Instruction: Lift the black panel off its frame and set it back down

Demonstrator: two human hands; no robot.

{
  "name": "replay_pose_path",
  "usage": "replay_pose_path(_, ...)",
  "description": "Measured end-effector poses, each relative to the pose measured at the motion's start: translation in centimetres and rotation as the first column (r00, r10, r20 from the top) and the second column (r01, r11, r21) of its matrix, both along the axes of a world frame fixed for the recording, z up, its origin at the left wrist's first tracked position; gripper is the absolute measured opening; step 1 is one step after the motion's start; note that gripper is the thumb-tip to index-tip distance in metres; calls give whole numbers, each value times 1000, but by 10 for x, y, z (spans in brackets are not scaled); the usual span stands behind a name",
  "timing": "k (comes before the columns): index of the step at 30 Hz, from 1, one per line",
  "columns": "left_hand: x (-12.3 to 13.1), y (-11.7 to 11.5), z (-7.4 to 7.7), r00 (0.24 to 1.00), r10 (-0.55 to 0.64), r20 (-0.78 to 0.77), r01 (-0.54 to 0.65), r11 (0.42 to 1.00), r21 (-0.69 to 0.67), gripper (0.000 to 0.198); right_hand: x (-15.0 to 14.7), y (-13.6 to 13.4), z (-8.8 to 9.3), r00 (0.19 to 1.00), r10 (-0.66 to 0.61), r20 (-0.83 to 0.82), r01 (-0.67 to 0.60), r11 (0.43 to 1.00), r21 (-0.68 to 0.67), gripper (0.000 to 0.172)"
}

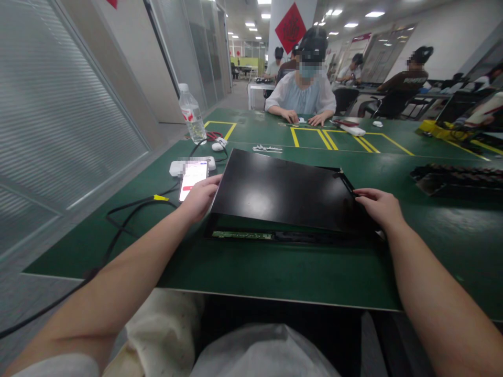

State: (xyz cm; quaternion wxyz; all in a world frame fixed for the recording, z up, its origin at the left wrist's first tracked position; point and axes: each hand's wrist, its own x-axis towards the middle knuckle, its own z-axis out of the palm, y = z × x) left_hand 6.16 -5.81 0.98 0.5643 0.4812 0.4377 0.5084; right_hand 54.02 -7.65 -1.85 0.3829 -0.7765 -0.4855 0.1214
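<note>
A glossy black flat panel, like a display screen, is tilted over a thin black frame on the green table. Its left side is raised. Below its near edge a strip of green circuit board shows. My left hand is closed on the panel's left edge, with its fingertips partly hidden behind it. On the opposite side my right hand pinches the right edge of the black frame, close to where the panel's right end lies.
Left of the panel are a lit phone, a white power strip, black cables and a water bottle. Small metal strips lie behind. A rack of dark parts stands right. A person sits opposite.
</note>
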Motion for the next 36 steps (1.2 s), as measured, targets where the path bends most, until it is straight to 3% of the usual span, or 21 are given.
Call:
replay_pose_path(4, 0, -1, 1, 987, -109, 116, 108, 994, 15, 66, -2, -2, 1, 1000, -6, -8, 6, 1000, 3, 22)
replay_pose_path(7, 0, -3, 3, 973, -162, 167, 155, 986, 55, 56, -1, -2, 0, 1000, 4, -6, -4, 1000, 4, 23)
replay_pose_path(10, 1, -6, 4, 982, -166, 89, 156, 982, 103, 51, 0, -1, -1, 1000, 17, 7, -17, 1000, -9, 25)
replay_pose_path(13, 2, -9, 5, 986, -167, 24, 162, 977, 142, 62, 1, 2, -2, 998, 37, 45, -35, 999, -33, 28)
replay_pose_path(24, -1, -11, 8, 981, -192, -5, 190, 965, 183, 74, 9, 9, -13, 986, 64, 155, -51, 995, -88, 37)
replay_pose_path(29, 1, -14, 10, 982, -188, 7, 181, 956, 231, 80, 5, 9, -10, 999, 13, 32, -13, 1000, -22, 42)
replay_pose_path(33, 3, -17, 12, 984, -178, 3, 171, 954, 245, 83, 2, 7, -5, 987, -86, -135, 86, 996, -2, 27)
replay_pose_path(36, 3, -17, 12, 987, -161, -3, 156, 954, 258, 83, 3, 8, -5, 940, -67, -336, 83, 996, 34, 20)
